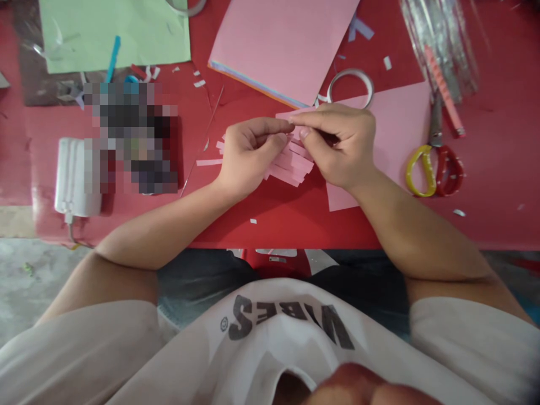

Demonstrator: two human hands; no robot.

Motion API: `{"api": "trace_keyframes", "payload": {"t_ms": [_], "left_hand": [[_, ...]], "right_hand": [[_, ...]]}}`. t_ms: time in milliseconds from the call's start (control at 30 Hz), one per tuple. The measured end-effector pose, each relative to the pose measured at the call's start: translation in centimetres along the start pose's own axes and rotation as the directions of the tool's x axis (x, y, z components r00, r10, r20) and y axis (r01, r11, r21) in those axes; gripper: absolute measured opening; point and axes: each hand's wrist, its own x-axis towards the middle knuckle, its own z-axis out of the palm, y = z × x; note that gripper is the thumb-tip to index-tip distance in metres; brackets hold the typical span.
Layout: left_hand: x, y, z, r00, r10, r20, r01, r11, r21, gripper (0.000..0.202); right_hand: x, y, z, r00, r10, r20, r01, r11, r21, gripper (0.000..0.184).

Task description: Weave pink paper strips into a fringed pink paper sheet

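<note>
My left hand point(250, 154) and my right hand point(346, 143) meet fingertip to fingertip over the red table. Both are closed in a pinch, thumbs near the index fingers. Whatever lies between the fingertips is too small to make out. Just below the fingers is a bunch of narrow pink paper strips point(291, 166), partly hidden by my left hand. A pink paper sheet point(396, 126) lies beneath my right hand and forearm. Behind that hand sits a roll of white tape point(370, 90), flat on the table.
A pink stack of paper point(282, 45) is at the back. Scissors with yellow and red handles point(436, 171) and a pink cutter-like stick point(444, 90) lie right. Green paper point(116, 34), a white power bank point(71, 177) with cable and a blurred-out object are left. Paper scraps are scattered about.
</note>
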Motion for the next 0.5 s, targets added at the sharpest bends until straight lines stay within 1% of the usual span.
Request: {"api": "trace_keyframes", "payload": {"t_ms": [133, 233, 367, 500], "left_hand": [[0.01, 0.11, -0.08, 1.000, 0.019, -0.019, -0.018, 0.999, 0.049, 0.020], [-0.07, 0.38, -0.12, 0.999, 0.039, -0.031, -0.037, 0.996, 0.087, 0.021], [-0.03, 0.50, -0.14, 0.998, 0.056, -0.037, -0.051, 0.992, 0.118, 0.019], [0.21, 0.05, -0.25, 1.000, 0.019, -0.016, -0.017, 0.991, 0.130, 0.013]], "right_hand": [[0.15, 0.39, -0.16, 0.998, -0.067, 0.003, 0.067, 0.993, -0.093, 0.028], [0.04, 0.46, -0.26, 0.996, -0.081, 0.023, 0.084, 0.985, -0.153, 0.032], [-0.20, 0.59, -0.20, 0.993, -0.114, 0.010, 0.115, 0.982, -0.147, 0.033], [-0.29, 0.63, -0.20, 0.992, -0.125, 0.014, 0.125, 0.980, -0.156, 0.033]]}}
